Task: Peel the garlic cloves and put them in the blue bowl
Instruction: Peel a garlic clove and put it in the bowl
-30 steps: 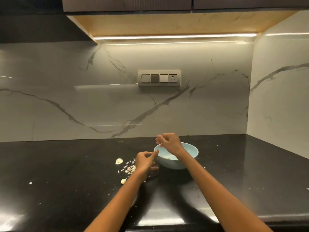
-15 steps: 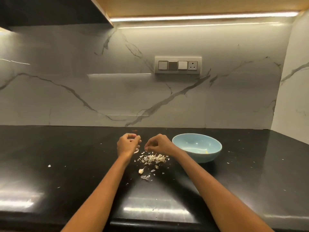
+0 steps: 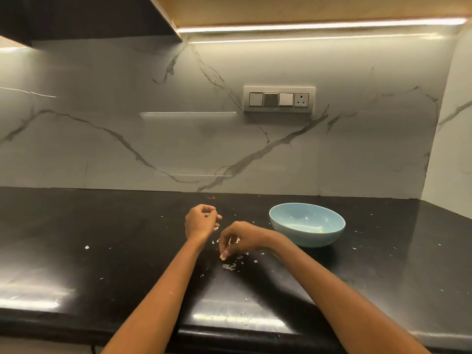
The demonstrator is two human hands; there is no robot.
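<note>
The blue bowl (image 3: 307, 224) stands on the black counter to the right of both hands, with a small pale piece inside. My right hand (image 3: 240, 238) reaches down over a scatter of garlic skins (image 3: 229, 266) and pinches a small pale garlic clove (image 3: 223, 256) at the fingertips, right on the counter. My left hand (image 3: 201, 221) hovers just left and behind, its fingers curled, with a small pale bit at the fingertips; whether it holds anything is unclear.
The black counter (image 3: 102, 251) is speckled with tiny skin flakes, one larger flake (image 3: 87, 247) lying at the left. A marble wall with a switch panel (image 3: 279, 99) rises behind. The counter's front edge (image 3: 229, 330) runs below my forearms.
My right hand left the bowl, crossed left to the pile of skins and came down toward me onto a clove. My left hand stayed beside the pile. The camera swung left.
</note>
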